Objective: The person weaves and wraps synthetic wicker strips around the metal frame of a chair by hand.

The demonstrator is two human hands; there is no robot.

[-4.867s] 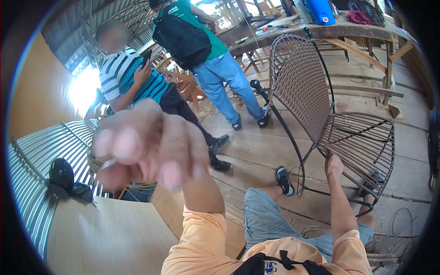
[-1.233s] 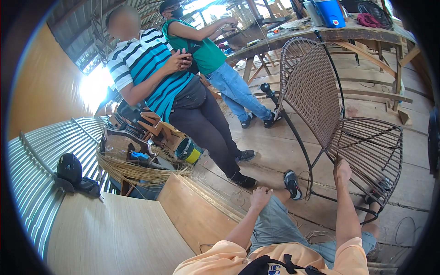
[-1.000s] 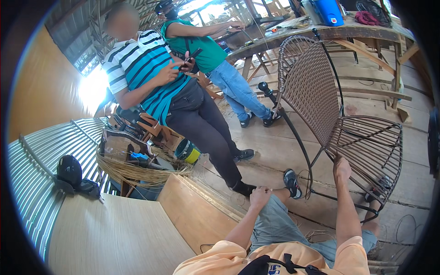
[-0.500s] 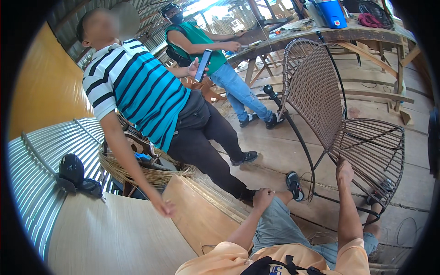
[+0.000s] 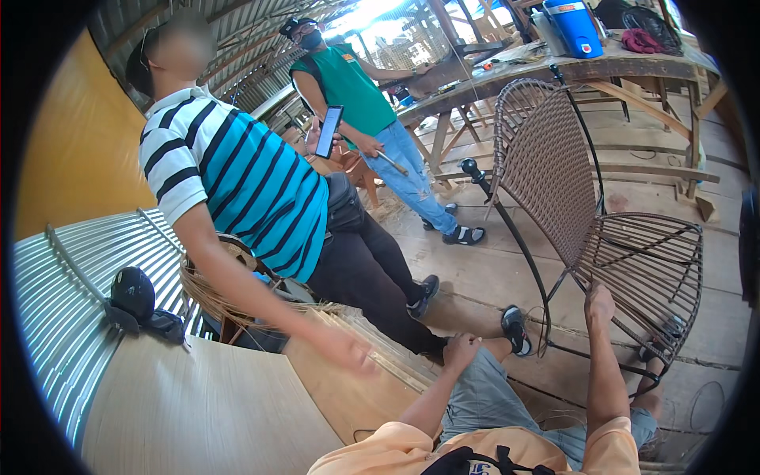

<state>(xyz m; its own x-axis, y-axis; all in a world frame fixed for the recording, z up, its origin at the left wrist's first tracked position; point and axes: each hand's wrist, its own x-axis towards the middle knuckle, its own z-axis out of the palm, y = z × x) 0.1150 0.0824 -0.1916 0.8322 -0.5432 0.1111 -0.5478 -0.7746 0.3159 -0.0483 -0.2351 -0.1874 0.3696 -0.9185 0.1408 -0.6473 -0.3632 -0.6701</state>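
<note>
A brown woven chair point(image 5: 546, 166) with a dark metal frame stands tilted in front of me on the right. Its seat point(image 5: 645, 277) has cords strung lengthwise, with gaps between them. My right hand point(image 5: 600, 306) is closed around the near edge of the seat. My left hand point(image 5: 461, 351) rests on my left knee, its fingers curled in. Whether anything is inside that hand is hidden. My grey shorts point(image 5: 487, 396) lie beneath it.
A person in a striped shirt point(image 5: 253, 182) stands close on my left with a phone point(image 5: 329, 132), one arm stretched low. Another person in a green vest point(image 5: 356, 95) holds a stick-like tool by a workbench point(image 5: 633, 70). Wooden panels point(image 5: 198, 404) lie at lower left.
The striped-shirt person's lower arm has swung toward me and the phone has risen left. The green-vested person has lowered the tool from the bench. My hands keep their places.
</note>
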